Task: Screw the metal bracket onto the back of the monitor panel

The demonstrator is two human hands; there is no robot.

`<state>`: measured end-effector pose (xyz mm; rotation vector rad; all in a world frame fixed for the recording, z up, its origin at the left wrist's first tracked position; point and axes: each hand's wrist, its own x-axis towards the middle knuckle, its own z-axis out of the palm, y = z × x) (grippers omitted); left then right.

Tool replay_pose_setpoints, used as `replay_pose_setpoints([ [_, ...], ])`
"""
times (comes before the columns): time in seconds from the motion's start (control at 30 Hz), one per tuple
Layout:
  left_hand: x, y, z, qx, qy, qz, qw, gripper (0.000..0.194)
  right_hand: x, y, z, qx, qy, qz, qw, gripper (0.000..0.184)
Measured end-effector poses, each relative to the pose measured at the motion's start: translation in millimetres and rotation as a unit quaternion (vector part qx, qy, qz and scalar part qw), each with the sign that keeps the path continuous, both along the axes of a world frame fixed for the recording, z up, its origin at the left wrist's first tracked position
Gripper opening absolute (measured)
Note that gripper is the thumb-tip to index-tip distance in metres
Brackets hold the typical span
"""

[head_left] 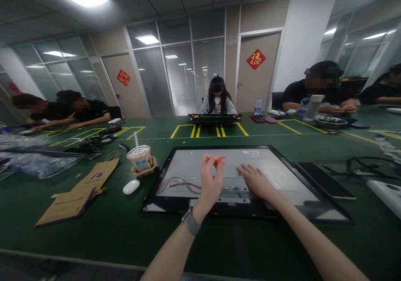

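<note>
A large flat display panel (pixel 188 164) with a black frame and a grey metal back lies on the green table in front of me. My left hand (pixel 210 178), with a watch on its wrist, is raised over the panel's middle. Its thumb and fingers pinch a small orange object (pixel 218 162), mostly hidden by the fingers, so its kind is unclear. My right hand (pixel 257 181) rests flat on the metal back, fingers spread, holding nothing. Thin wires (pixel 181 183) run along the panel's left part, toward a metal strip (pixel 233 195) near its front edge.
Left of the panel are a drink cup (pixel 139 159) with a straw, a white mouse (pixel 131 186) and a brown paper bag (pixel 81 191). A dark slab (pixel 324 180) and cables lie right. Across the table a person (pixel 216 99) holds another panel; others sit on both sides.
</note>
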<state>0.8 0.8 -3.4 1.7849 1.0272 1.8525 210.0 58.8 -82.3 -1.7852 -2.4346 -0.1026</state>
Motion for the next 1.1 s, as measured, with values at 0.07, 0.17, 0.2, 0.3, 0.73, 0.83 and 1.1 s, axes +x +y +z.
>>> replay_pose_setpoints([
  [0.07,-0.5,0.8,-2.2,-0.019,-0.017,-0.020,0.999,0.031,1.0,0.5,-1.0,0.003,0.004,0.004,1.000,0.055],
  [0.17,-0.5,1.3,-3.9,-0.035,-0.031,-0.046,0.998,0.035,2.1,1.6,-2.9,0.005,0.004,0.004,1.000,0.055],
  [0.2,-0.4,1.1,-3.6,-0.027,-0.026,-0.042,0.998,0.032,2.3,2.0,-3.5,0.006,0.002,0.003,1.000,0.055],
  [0.3,0.3,0.1,-0.9,0.006,0.000,-0.012,1.000,0.019,2.1,2.6,-4.7,0.009,-0.001,0.000,1.000,0.055],
  [0.73,0.9,2.7,-4.9,-0.057,-0.065,-0.075,0.993,0.039,2.1,1.3,-2.3,0.001,-0.001,0.000,1.000,0.054],
  [0.83,0.8,1.9,-2.3,-0.044,-0.051,-0.056,0.996,0.030,1.9,1.2,-1.6,0.002,-0.001,-0.002,1.000,0.053],
  [1.1,-0.4,-0.1,1.2,0.015,-0.017,0.005,1.000,0.018,2.1,2.0,-3.8,0.012,-0.018,0.001,1.000,0.052],
])
